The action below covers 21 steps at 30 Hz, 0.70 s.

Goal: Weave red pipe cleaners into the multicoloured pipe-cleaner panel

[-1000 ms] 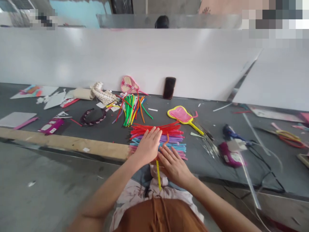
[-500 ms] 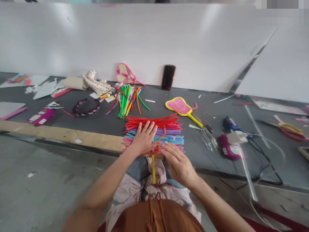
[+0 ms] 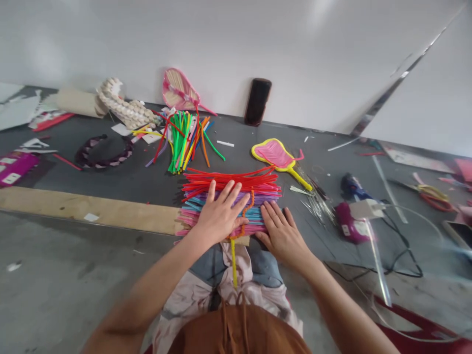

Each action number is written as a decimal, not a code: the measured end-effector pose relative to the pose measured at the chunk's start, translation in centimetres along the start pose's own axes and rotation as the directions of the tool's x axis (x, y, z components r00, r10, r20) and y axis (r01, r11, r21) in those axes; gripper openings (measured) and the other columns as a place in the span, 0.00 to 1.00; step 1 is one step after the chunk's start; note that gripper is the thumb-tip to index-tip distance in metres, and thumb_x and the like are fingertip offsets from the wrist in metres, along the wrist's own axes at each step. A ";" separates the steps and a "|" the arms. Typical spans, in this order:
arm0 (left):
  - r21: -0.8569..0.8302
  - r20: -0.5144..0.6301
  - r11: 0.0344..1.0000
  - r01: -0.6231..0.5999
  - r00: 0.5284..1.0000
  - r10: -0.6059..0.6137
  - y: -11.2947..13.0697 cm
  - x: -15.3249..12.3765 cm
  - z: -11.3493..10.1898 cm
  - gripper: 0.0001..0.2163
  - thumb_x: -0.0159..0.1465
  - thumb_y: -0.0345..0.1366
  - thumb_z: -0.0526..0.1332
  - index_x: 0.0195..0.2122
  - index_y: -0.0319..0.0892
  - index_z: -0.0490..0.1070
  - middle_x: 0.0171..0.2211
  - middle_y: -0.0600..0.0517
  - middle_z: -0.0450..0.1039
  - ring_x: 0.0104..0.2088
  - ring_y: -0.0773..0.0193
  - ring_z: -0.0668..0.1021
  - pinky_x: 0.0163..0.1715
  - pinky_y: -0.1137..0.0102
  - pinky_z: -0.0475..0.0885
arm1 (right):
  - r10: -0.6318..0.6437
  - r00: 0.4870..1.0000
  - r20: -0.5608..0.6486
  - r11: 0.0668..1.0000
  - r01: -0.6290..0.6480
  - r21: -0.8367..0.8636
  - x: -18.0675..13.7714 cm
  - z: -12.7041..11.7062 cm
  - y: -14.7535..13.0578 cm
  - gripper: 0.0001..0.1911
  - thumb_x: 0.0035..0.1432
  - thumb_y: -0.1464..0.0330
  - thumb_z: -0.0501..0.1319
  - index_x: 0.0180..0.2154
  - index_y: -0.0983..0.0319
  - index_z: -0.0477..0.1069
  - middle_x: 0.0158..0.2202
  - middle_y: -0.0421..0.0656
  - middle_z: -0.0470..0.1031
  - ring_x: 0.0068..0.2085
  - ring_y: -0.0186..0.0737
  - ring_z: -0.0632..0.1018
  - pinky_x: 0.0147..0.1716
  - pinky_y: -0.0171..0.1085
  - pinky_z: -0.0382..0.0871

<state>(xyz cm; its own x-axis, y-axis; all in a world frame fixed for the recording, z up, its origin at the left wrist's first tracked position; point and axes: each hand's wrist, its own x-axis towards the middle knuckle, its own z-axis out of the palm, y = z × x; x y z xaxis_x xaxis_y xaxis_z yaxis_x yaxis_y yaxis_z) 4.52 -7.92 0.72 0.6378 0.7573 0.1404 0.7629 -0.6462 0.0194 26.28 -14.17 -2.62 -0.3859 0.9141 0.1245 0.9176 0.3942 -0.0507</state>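
Observation:
Rows of pipe cleaners (image 3: 232, 183) in red, purple, blue and pink lie side by side near the table's front edge. My left hand (image 3: 220, 212) rests flat on them, fingers spread and pointing away from me. My right hand (image 3: 282, 228) lies flat at their right end, its fingertips touching the blue and pink ones. Between the hands, an orange twisted pipe cleaner (image 3: 251, 199) runs across the rows. A yellow pipe cleaner (image 3: 233, 263) hangs down from the front edge over my lap.
Behind lie a bundle of mixed pipe cleaners (image 3: 180, 142), a pink fan (image 3: 180, 89), a phone (image 3: 257, 102) and a yellow-rimmed pink fan (image 3: 273, 153). A braided headband (image 3: 105, 153) sits left. Glue gun (image 3: 356, 189), cables and scissors (image 3: 431, 194) are on the right.
My right hand has moved right, away from the orange pipe cleaner, and now lies flat on the right end of the rows. My left hand stays on them. The view has shifted slightly.

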 end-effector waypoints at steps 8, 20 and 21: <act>-0.109 0.065 0.984 -0.139 0.987 0.147 1.1 -1.1 1.0 0.35 0.68 0.60 0.42 0.68 0.43 0.54 0.69 0.49 0.54 0.69 0.47 0.54 0.66 0.42 0.48 | 0.027 0.995 -0.099 0.992 -0.015 0.123 -0.6 -0.9 0.5 0.32 0.68 0.58 0.50 0.67 0.67 0.51 0.67 0.58 0.59 0.69 0.55 0.55 0.63 0.60 0.55; -0.142 0.041 0.979 -0.149 0.987 0.156 0.9 -0.9 1.2 0.35 0.69 0.60 0.40 0.68 0.42 0.54 0.69 0.48 0.53 0.69 0.51 0.56 0.67 0.44 0.43 | 0.197 0.963 -0.182 0.979 -0.204 -0.017 -5.7 -1.7 -4.5 0.19 0.66 0.63 0.53 0.54 0.62 0.71 0.44 0.50 0.73 0.48 0.51 0.69 0.52 0.55 0.62; -0.144 0.036 0.979 -0.147 0.988 0.153 0.9 -0.9 1.2 0.34 0.69 0.59 0.40 0.68 0.41 0.54 0.69 0.48 0.53 0.69 0.51 0.56 0.67 0.44 0.43 | 0.204 0.964 -0.170 0.976 -0.213 -0.034 -5.3 -1.6 -4.7 0.20 0.66 0.62 0.53 0.55 0.62 0.71 0.46 0.51 0.73 0.50 0.52 0.69 0.54 0.57 0.60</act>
<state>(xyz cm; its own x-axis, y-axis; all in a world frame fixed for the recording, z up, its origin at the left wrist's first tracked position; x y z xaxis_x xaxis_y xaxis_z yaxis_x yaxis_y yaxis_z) 4.76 -9.05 -0.57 0.7506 0.6522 0.1059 0.6379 -0.7571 0.1407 24.19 -20.99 -1.47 -0.1680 0.9456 0.2785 0.9815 0.1869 -0.0425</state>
